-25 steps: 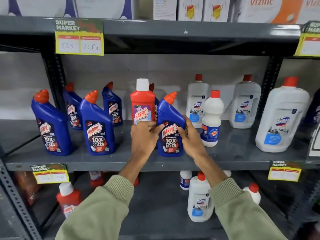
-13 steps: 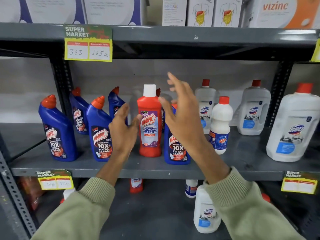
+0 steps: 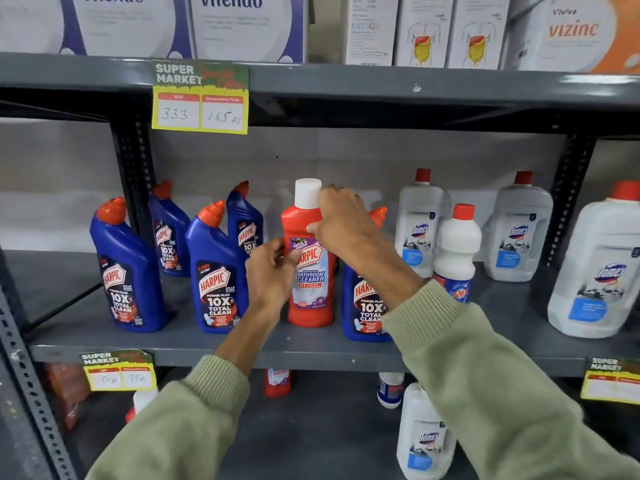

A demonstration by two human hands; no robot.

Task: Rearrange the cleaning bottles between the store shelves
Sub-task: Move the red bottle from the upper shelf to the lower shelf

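On the middle shelf (image 3: 104, 337), red bathroom-cleaner bottle (image 3: 310, 282) stands upright, long axis vertical. Right hand (image 3: 341, 220) grips its shoulder from the right; left hand (image 3: 273, 271), fingers half-curled, touches its label side

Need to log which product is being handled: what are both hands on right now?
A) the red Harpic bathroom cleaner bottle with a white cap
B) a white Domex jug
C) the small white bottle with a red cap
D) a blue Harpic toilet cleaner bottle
A: the right hand grips the neck of the red bottle and the left hand holds its side, on the middle shelf.
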